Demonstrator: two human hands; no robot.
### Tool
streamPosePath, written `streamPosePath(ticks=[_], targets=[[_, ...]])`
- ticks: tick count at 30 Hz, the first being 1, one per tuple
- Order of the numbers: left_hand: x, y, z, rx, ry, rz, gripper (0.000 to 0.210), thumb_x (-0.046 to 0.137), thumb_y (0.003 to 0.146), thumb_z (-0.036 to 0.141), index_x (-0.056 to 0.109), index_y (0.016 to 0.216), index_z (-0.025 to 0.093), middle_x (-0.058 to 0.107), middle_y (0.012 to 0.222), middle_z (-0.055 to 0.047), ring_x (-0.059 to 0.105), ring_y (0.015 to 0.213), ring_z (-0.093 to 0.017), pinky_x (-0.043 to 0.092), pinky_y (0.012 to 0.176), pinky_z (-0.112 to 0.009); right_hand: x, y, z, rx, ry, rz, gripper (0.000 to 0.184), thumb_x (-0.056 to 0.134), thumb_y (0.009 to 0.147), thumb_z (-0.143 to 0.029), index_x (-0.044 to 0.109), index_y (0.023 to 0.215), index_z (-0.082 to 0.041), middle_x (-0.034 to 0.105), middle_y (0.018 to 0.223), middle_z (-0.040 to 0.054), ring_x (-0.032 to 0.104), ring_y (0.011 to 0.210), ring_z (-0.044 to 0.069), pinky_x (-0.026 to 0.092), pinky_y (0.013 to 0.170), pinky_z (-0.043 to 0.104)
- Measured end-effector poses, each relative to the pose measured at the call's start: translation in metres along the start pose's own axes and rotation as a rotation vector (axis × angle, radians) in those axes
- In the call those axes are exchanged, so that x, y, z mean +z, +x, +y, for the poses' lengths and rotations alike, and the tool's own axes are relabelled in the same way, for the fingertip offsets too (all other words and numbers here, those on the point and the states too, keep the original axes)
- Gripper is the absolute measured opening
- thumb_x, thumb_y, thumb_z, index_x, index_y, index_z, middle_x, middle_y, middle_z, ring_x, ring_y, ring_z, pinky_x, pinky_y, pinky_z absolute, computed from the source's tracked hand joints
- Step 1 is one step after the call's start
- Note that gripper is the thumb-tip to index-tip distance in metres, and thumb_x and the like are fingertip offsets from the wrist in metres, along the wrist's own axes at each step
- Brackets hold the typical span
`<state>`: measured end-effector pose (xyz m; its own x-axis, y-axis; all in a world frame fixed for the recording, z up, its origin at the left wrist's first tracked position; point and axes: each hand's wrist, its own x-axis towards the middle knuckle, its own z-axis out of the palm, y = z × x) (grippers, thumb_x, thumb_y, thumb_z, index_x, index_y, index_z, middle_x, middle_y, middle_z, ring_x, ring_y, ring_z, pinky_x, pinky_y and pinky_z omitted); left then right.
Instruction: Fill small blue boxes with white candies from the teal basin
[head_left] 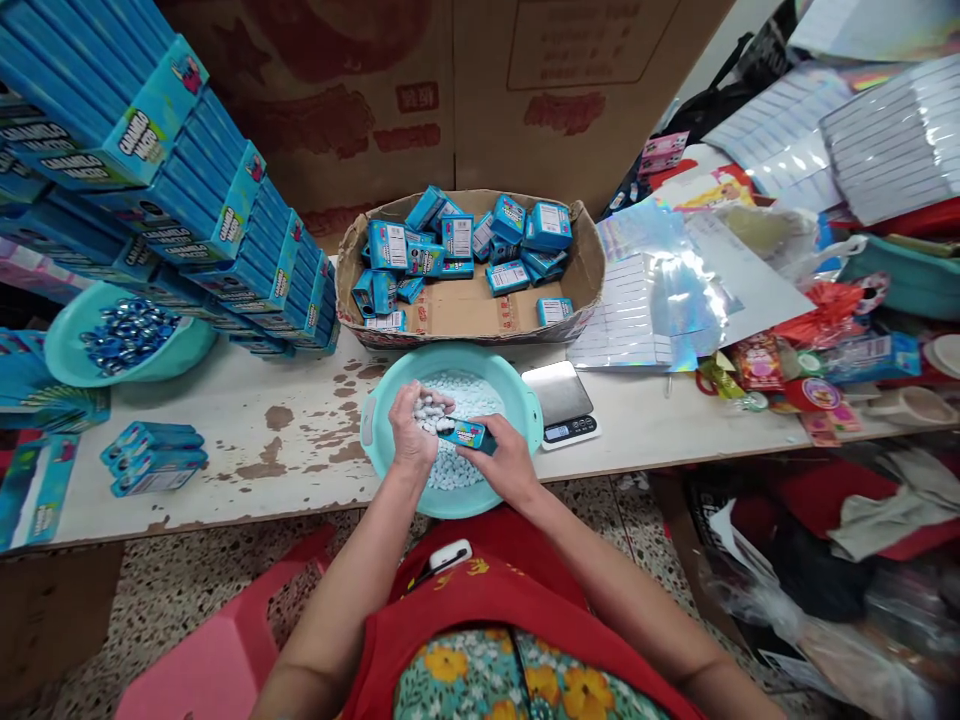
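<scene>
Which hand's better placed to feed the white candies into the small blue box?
Left, probably. The left hand is cupped with white candies in it, over the teal basin. The right hand is busy holding the small blue box, its end pointing at the left palm.

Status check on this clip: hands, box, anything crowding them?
Left hand cupping white candies. Right hand holds small blue box over teal basin. Scale beside basin, not obstructing.

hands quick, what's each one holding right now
Left hand: cupped, holding a heap of white candies over the teal basin.
Right hand: closed on a small blue box.
</scene>
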<state>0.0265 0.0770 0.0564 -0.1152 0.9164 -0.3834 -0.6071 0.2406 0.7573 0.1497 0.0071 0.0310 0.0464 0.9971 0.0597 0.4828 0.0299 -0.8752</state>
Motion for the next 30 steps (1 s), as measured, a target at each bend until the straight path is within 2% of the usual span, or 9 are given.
streamPosePath(ticks=[6, 11, 16, 20, 30], targets=[[0.011, 0.0, 0.003, 0.051, 0.09, 0.104, 0.031, 0.067, 0.071, 0.042, 0.049, 0.066, 0.017, 0.052, 0.056, 0.004, 0.056, 0.053, -0.01, 0.046, 0.053, -0.022, -0.005, 0.009, -0.008, 0.01, -0.037, -0.01, 0.03, 0.072, 0.073, -0.029, 0.061, 0.1, -0.022, 0.063, 0.094, 0.0044, 0.06, 0.091, 0.023, 0.048, 0.081, 0.036], [0.016, -0.001, 0.005, 0.093, 0.146, 0.073, 0.034, 0.064, 0.075, 0.045, 0.048, 0.065, 0.017, 0.049, 0.054, 0.004, 0.053, 0.049, -0.009, 0.045, 0.054, -0.023, -0.008, 0.011, -0.01, 0.013, -0.035, -0.004, 0.03, 0.073, 0.072, -0.027, 0.062, 0.099, -0.023, 0.063, 0.094, 0.0038, 0.061, 0.09, 0.023, 0.048, 0.08, 0.036], [0.017, -0.004, 0.004, 0.111, 0.166, 0.091, 0.031, 0.065, 0.075, 0.043, 0.051, 0.066, 0.016, 0.052, 0.057, 0.003, 0.056, 0.053, -0.01, 0.043, 0.053, -0.021, -0.011, 0.012, -0.012, 0.009, -0.017, -0.002, 0.031, 0.074, 0.071, -0.026, 0.062, 0.1, -0.023, 0.064, 0.095, 0.0034, 0.061, 0.091, 0.023, 0.047, 0.081, 0.035], [0.018, -0.006, 0.002, 0.167, 0.174, 0.066, 0.029, 0.064, 0.076, 0.04, 0.052, 0.066, 0.016, 0.053, 0.059, 0.003, 0.056, 0.055, -0.01, 0.045, 0.058, -0.023, -0.011, 0.013, -0.014, 0.013, -0.006, 0.024, 0.031, 0.074, 0.071, -0.025, 0.062, 0.1, -0.023, 0.064, 0.095, 0.0037, 0.06, 0.092, 0.023, 0.047, 0.082, 0.035], [0.024, -0.008, 0.007, 0.192, 0.171, 0.065, 0.022, 0.063, 0.076, 0.037, 0.053, 0.072, 0.017, 0.052, 0.061, 0.003, 0.054, 0.056, -0.01, 0.047, 0.06, -0.024, -0.012, 0.016, -0.016, 0.023, 0.011, 0.028, 0.029, 0.073, 0.071, -0.026, 0.062, 0.098, -0.024, 0.063, 0.093, 0.0033, 0.061, 0.091, 0.023, 0.048, 0.08, 0.035]])
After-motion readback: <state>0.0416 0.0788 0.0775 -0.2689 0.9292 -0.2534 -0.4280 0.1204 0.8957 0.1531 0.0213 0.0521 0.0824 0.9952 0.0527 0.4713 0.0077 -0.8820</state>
